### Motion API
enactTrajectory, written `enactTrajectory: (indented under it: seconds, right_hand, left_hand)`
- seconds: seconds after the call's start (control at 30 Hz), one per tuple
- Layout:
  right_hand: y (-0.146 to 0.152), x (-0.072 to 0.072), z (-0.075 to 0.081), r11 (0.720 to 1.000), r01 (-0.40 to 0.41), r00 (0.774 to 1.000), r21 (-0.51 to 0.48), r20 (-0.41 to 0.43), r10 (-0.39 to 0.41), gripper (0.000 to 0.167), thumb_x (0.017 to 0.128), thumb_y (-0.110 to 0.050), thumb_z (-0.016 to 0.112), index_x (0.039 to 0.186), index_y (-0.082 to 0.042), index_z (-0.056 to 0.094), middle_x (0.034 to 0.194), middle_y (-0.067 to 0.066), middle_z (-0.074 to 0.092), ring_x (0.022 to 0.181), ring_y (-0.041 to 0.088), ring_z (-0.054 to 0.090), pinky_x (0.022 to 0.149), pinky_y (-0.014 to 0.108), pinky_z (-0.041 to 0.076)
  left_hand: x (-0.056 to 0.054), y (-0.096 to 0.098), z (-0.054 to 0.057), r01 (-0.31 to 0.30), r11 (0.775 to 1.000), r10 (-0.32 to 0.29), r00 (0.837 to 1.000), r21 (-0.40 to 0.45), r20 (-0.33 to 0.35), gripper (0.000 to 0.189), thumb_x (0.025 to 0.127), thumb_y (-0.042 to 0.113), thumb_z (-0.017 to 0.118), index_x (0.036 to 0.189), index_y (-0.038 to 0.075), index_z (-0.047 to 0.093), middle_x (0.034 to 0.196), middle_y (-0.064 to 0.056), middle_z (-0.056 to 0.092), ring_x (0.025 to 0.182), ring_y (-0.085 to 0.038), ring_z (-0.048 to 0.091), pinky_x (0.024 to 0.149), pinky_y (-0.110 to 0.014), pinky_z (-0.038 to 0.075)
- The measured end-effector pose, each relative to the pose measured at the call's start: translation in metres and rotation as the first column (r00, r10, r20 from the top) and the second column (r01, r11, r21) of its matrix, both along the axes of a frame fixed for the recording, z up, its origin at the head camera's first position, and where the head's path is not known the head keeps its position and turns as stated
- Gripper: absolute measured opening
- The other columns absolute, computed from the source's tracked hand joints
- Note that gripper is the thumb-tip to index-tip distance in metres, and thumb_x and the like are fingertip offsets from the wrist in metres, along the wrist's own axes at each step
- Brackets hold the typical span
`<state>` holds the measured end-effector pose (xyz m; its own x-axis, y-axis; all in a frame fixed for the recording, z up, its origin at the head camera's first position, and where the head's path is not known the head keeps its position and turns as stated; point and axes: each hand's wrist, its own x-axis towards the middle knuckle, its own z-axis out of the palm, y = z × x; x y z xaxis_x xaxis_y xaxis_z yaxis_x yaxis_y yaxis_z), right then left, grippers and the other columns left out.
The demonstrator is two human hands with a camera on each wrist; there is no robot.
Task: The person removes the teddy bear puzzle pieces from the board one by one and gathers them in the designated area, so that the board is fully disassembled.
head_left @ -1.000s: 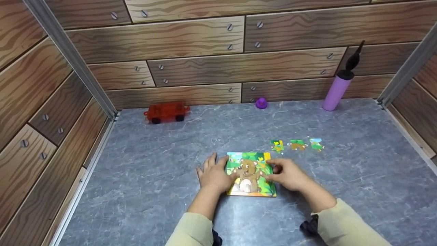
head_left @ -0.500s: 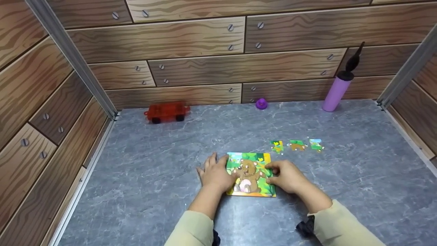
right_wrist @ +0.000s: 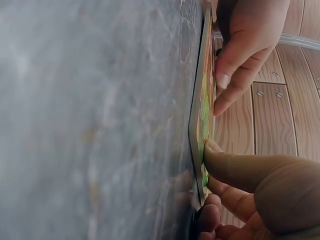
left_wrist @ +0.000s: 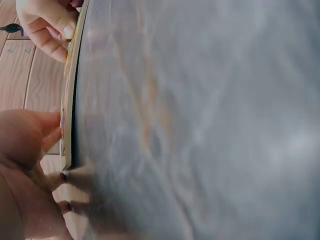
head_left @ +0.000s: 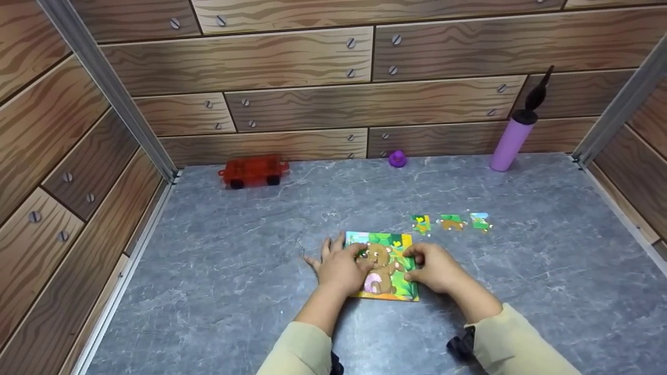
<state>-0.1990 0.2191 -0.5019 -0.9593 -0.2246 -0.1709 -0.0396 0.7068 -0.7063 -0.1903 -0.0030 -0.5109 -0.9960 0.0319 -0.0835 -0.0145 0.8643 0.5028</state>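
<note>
A square jigsaw puzzle (head_left: 401, 288) with a brown bear on green lies flat on the grey table. My left hand (head_left: 341, 268) reaches over its left side, thumb and index finger pressing on the bear's face area, the other fingers spread past the edge. At the opposite side my right hand (head_left: 440, 268) holds the puzzle's right edge. In the right wrist view, the right thumb (right_wrist: 235, 165) lies on the picture while other fingertips tuck in by the board's edge. The left palm covers the puzzle's lower left part in the head view.
Three loose puzzle pieces lie in a row beyond the puzzle: a yellow-green piece (head_left: 421, 224), a brown-green piece (head_left: 452, 222) and a blue-green piece (head_left: 480, 221). Along the back wall stand a red toy wagon (head_left: 254, 171), a purple toy duck (head_left: 397, 159) and a purple hand pump (head_left: 509, 146).
My left hand has slid right, farther over the puzzle, its thumb and index finger now on the bear's face. The right thumb has drawn back slightly toward the right edge.
</note>
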Motion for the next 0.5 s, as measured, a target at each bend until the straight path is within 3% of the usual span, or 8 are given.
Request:
enactTrajectory:
  seconds: [0.1,0.27,0.5]
  right_hand:
    - [-0.0002,0.0006,-0.0012,1.0,0.0,1.0,-0.003,-0.005,0.0,0.041,0.084,-0.005,0.088,0.121,0.003,0.071,0.103,0.009,0.064,0.096,0.025,0.056,0.088,0.046,0.051]
    - [-0.0009,0.0018,-0.0014,1.0,-0.012,0.999,-0.023,-0.036,0.012,0.041,0.081,-0.002,0.089,0.118,0.004,0.071,0.1,0.009,0.063,0.094,0.025,0.056,0.085,0.043,0.05]
    - [0.0008,0.0006,-0.0014,1.0,-0.007,0.999,-0.022,-0.041,0.006,0.041,0.082,-0.001,0.087,0.12,0.004,0.072,0.101,0.009,0.065,0.095,0.025,0.057,0.088,0.045,0.051]
  left_hand:
    - [-0.0015,0.004,-0.002,-0.027,1.0,0.027,1.0,-0.005,0.001,0.049,0.092,0.053,0.079,0.136,0.033,0.073,0.169,-0.01,0.037,0.158,-0.046,0.021,0.111,-0.089,0.0]
    - [-0.0018,0.0081,-0.0016,-0.052,0.999,0.052,0.999,0.002,0.007,0.048,0.09,0.048,0.082,0.136,0.033,0.073,0.169,-0.011,0.037,0.158,-0.045,0.02,0.113,-0.088,0.003]
    - [0.0026,0.007,0.0001,0.031,0.999,-0.029,0.999,-0.032,0.034,0.052,0.097,0.047,0.074,0.148,0.039,0.064,0.174,-0.014,0.024,0.159,-0.05,0.012,0.111,-0.089,0.002]
